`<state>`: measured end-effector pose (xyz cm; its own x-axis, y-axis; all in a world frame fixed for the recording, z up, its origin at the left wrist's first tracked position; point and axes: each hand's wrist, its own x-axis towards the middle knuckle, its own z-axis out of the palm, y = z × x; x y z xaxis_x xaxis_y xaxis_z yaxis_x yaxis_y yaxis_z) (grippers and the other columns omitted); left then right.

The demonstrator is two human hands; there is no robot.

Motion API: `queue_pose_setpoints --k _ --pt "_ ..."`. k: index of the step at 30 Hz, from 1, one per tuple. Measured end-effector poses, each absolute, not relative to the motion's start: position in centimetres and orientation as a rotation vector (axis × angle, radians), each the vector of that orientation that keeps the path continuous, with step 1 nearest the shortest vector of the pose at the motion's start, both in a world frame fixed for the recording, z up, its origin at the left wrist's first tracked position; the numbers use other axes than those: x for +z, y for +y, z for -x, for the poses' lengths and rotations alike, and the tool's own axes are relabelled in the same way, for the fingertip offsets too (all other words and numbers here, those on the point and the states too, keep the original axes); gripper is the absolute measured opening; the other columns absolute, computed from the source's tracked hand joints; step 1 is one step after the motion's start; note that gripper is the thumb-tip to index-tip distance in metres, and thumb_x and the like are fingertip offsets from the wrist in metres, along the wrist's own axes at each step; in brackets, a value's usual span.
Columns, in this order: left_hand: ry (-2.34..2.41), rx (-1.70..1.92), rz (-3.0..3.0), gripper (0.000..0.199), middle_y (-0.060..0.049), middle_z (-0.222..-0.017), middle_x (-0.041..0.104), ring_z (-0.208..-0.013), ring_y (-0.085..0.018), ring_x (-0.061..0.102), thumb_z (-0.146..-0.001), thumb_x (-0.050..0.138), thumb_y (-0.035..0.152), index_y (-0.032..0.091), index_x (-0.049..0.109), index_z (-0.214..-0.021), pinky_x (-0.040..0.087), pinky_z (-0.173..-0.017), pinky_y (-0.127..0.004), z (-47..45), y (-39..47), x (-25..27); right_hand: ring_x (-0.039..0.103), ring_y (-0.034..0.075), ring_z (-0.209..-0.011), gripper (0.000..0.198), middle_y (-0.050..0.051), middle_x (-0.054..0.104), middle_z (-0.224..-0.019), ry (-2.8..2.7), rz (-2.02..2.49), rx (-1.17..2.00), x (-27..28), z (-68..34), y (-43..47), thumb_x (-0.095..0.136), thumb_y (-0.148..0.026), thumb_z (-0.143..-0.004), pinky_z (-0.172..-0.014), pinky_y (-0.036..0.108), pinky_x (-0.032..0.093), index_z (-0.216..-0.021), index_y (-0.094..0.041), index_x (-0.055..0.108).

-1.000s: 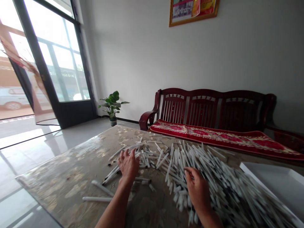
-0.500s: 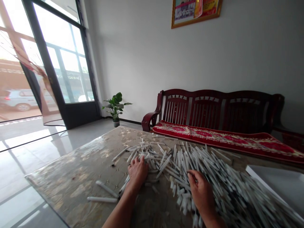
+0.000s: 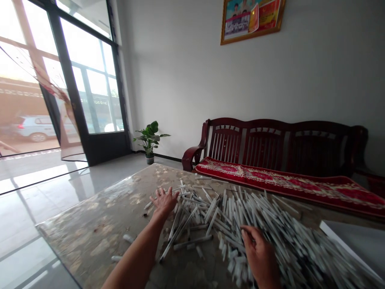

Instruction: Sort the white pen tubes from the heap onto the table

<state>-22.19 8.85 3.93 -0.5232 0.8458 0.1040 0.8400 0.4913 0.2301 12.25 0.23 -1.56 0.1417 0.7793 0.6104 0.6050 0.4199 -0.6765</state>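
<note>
A big heap of slim white pen-like tubes, some with dark ends, covers the right half of the table. A looser scatter of the same white tubes lies to its left. My left hand is open with fingers spread, reaching over the far left edge of the scatter. My right hand is closed at the near left side of the heap, thumb and forefinger brought together; what they hold, if anything, I cannot make out. Short white pieces lie beside it. My left forearm hides part of the table.
The patterned table has a glass-like edge at the left. A white open box stands at the right. Behind the table is a dark red wooden bench with a red cloth. A potted plant stands near the glass door.
My left hand has moved left and away from me, its fingers spreading. Several tubes now lie together near its forearm. My right hand stays closed in about the same place; the view has shifted slightly.
</note>
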Motion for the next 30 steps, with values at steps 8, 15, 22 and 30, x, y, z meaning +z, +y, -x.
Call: queue_pose_setpoints --k 8,15,22,30 --pt "2.499 0.422 -1.757 0.053 -0.013 -0.131 0.058 -0.121 -0.036 0.052 -0.094 0.028 0.055 0.033 0.055 -0.134 0.037 -0.098 -0.051 21.5 10.2 1.6 0.071 0.02 -0.079 0.033 0.006 0.074 -0.087 -1.589 1.261 0.148 -1.9 -12.4 0.3 0.047 -0.045 -0.089 -0.07 0.028 0.057 -0.089 -0.022 0.071" --pt "2.292 0.449 -2.034 0.046 -0.011 -0.128 0.06 -0.119 -0.032 0.054 -0.095 0.033 0.044 0.028 0.055 -0.132 0.04 -0.098 -0.046 15.9 8.1 1.1 0.071 0.02 -0.081 0.032 0.006 0.074 -0.088 -1.656 1.249 0.113 -1.0 -12.1 0.0 0.045 -0.042 -0.091 -0.073 0.029 0.055 -0.089 -0.022 0.07" --pt "2.194 0.427 -2.058 0.048 -0.008 -0.142 0.052 -0.132 -0.028 0.044 -0.097 0.032 0.046 0.032 0.048 -0.14 0.034 -0.107 -0.044 14.4 6.1 2.8 0.07 0.021 -0.083 0.031 0.007 0.073 -0.09 -1.739 1.231 0.072 -0.5 -11.6 -0.7 0.043 -0.039 -0.092 -0.075 0.03 0.053 -0.09 -0.022 0.069" --pt "2.628 0.269 -1.685 0.06 -0.015 -0.157 0.031 -0.144 -0.039 0.022 -0.094 0.028 0.055 0.028 0.041 -0.146 0.019 -0.111 -0.061 26.1 0.2 2.5 0.069 0.019 -0.085 0.027 0.005 0.072 -0.09 -1.827 1.182 0.044 -0.6 -10.4 -1.1 0.042 -0.033 -0.094 -0.077 0.029 0.05 -0.091 -0.023 0.067"
